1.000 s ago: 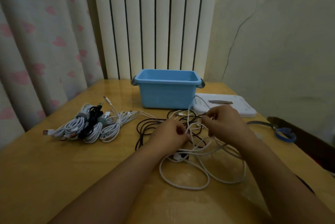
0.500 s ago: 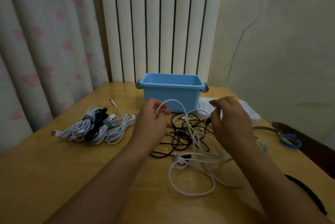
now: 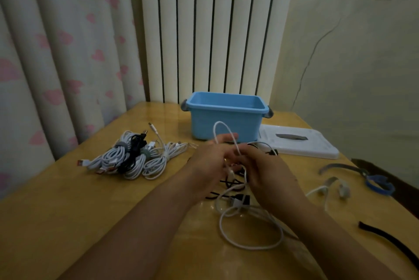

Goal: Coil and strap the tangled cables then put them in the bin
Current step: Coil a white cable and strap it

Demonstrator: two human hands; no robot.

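Observation:
A white cable [image 3: 250, 230] lies in loose loops on the wooden table [image 3: 68, 223], tangled with a black cable [image 3: 226, 183]. My left hand [image 3: 209, 158] and my right hand [image 3: 264, 171] meet above the tangle, both holding the white cable, which arches up in a loop [image 3: 223, 130] over my left fingers. Behind them stands the empty blue bin [image 3: 226, 118]. A pile of coiled, strapped white and black cables [image 3: 133, 157] lies to the left.
The white bin lid [image 3: 297, 143] lies right of the bin. Loose straps are scattered at the right: grey and blue ones [image 3: 376, 183], a black one [image 3: 390, 237], and a small white cable piece [image 3: 326, 190]. Curtain and radiator stand behind the table.
My hands came together from apart, and the white cable's raised loop now bridges between them. The camera view has shifted slightly.

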